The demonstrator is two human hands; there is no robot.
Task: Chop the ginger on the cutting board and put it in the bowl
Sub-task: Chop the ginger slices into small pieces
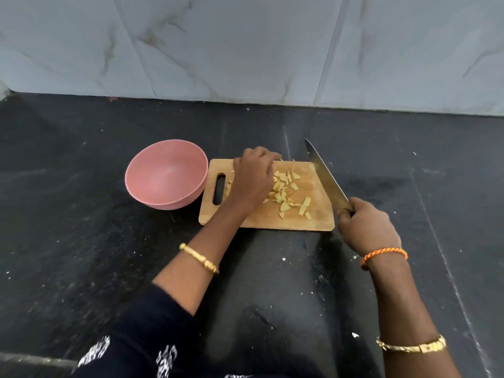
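A wooden cutting board (313, 218) lies on the black counter, with several chopped yellow ginger pieces (285, 192) scattered over its middle. My left hand (253, 181) rests palm down on the board's left part, fingers curled over some of the pieces; whether it grips any is hidden. My right hand (366, 226) is closed around the handle of a large knife (326, 177), whose blade slants over the board's right edge, tip pointing away from me. A pink bowl (166, 174) stands just left of the board, with nothing inside.
The black stone counter (81, 241) runs back to a grey marble-tiled wall (245, 50). Small white crumbs dot the counter near me. My dark patterned sleeve (141, 345) fills the lower left.
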